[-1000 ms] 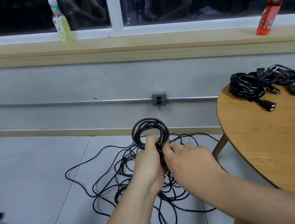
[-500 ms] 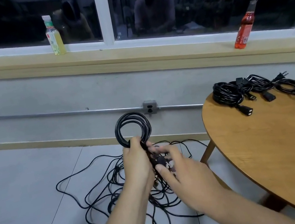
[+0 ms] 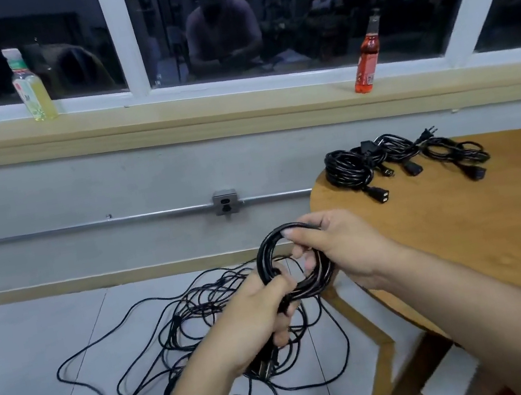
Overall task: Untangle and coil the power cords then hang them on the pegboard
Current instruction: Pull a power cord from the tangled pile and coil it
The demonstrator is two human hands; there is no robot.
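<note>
The left hand [image 3: 259, 319] is closed round the lower side of a black coiled cord [image 3: 315, 279], thumb over the loops – a dark plug end [image 3: 267, 365] sticks out below its palm. The right hand [image 3: 340, 245] grips the same coil on its upper right side, fingers curled through the ring. The coil is held upright in the air between the two hands, just off the curved near edge of the round wooden table [image 3: 467, 230].

Below and to the left of the left hand a loose tangle of black cords [image 3: 176, 320] sprawls over the grey floor [image 3: 34, 341], its outermost loop reaching well out to the left; beyond that loop the tiles are bare. Under the right wrist a table leg [image 3: 360, 319] slants down beside the tangle.

Beyond the right hand, near the table's far edge, lie three coiled cords [image 3: 348, 171] with their plugs out – the wood between them and the hand is bare. Straight ahead of the hands a wall outlet [image 3: 225, 201] sits on a metal conduit. Up on the window sill [image 3: 203, 117] stand a green-capped bottle [image 3: 32, 94] and a red bottle [image 3: 367, 63].
</note>
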